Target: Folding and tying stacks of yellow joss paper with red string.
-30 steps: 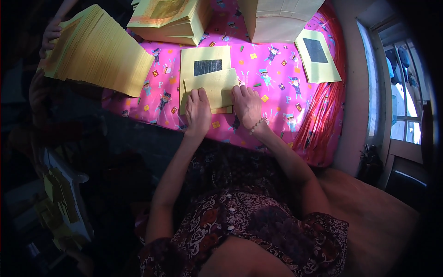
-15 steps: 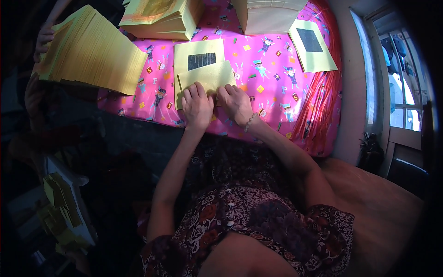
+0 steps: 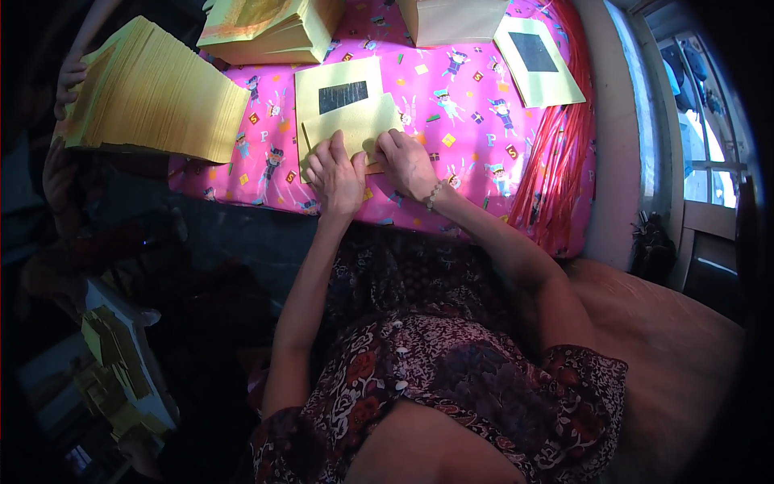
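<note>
Centrally, the left hand (image 3: pixel 337 175) rests with fingers slightly spread on a plain yellow sheet (image 3: pixel 355 119), while the right hand (image 3: pixel 407 164) curls its fingers at its four-o'clock edge, whether pinching it I cannot tell. That sheet overlaps a yellow card (image 3: pixel 310 95), whose dark rectangle (image 3: pixel 343 96) shows at twelve o'clock. Farther out, a yellow paper stack (image 3: pixel 169 97) is at ten o'clock and red strands (image 3: pixel 552 161) lie on pink cloth (image 3: pixel 472 137) at three.

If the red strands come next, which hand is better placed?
Probably the right hand: it sits nearer the red strands, while the left hand is farther left, fingers on the yellow paper.
</note>
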The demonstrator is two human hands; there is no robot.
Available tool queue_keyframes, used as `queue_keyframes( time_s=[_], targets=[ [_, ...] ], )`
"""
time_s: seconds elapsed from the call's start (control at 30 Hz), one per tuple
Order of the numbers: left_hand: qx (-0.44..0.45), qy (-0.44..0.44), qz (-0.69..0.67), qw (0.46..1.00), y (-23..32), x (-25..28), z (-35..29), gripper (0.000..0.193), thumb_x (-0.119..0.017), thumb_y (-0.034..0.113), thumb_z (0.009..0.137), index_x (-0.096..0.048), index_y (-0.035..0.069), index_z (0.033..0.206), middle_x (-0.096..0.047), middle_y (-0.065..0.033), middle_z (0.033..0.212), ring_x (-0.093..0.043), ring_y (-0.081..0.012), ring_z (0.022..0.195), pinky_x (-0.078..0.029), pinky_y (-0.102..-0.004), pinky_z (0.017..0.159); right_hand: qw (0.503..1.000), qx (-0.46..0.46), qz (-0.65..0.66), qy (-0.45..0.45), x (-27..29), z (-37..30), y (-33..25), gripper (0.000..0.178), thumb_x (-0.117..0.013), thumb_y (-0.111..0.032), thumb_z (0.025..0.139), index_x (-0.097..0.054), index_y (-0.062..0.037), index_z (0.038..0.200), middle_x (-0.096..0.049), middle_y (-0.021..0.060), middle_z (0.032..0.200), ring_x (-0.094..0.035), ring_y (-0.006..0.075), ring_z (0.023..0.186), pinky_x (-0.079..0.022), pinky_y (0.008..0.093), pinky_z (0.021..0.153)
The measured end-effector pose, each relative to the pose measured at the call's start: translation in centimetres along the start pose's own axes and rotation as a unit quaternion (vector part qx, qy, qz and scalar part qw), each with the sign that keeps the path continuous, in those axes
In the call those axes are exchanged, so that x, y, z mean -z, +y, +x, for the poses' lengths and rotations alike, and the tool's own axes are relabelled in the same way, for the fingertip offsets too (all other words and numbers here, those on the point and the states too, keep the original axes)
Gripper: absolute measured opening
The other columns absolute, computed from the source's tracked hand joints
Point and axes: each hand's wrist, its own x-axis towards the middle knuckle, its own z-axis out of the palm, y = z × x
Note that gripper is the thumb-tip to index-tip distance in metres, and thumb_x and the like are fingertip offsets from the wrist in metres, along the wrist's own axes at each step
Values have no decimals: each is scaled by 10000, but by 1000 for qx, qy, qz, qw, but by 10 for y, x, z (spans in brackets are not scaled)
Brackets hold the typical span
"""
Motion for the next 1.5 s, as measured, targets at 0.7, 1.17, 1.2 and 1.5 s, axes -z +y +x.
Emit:
queue_keyframes(
  time_s=[0.7,1.17,1.2,1.5],
  targets=[
    [-135,-40,-180,974,-42,45,8,347,-741,159,742,-650,90,1070,-589,-72,1095,-536,-268,994,-418,-378,884,947,181,-222,-143,29,13,6,202,-570,-170,846,-544,-97,1033,-543,62,966,-574,231,963,-518,335,746],
    [-247,13,-62,967,-52,46,16,264,-640,92,813,-670,91,1076,-679,-47,987,-617,-223,889,-479,-350,789,948,235,-198,-81,31,12,9,185,-555,-176,826,-536,-87,987,-578,60,860,-628,227,854,-507,341,743],
    [-247,29,-55,967,-51,46,16,253,-624,83,818,-674,87,1066,-686,-46,984,-625,-218,877,-483,-343,784,950,241,-188,-70,34,13,10,185,-554,-172,822,-535,-87,985,-576,55,861,-627,224,851,-506,342,745],
    [-285,99,-75,951,-9,60,50,297,-665,54,797,-662,54,1093,-682,-74,1032,-644,-223,896,-494,-351,782,944,266,-191,41,98,35,25,222,-566,-137,809,-578,-158,1030,-593,6,882,-627,192,791,-510,309,661]
  ],
)
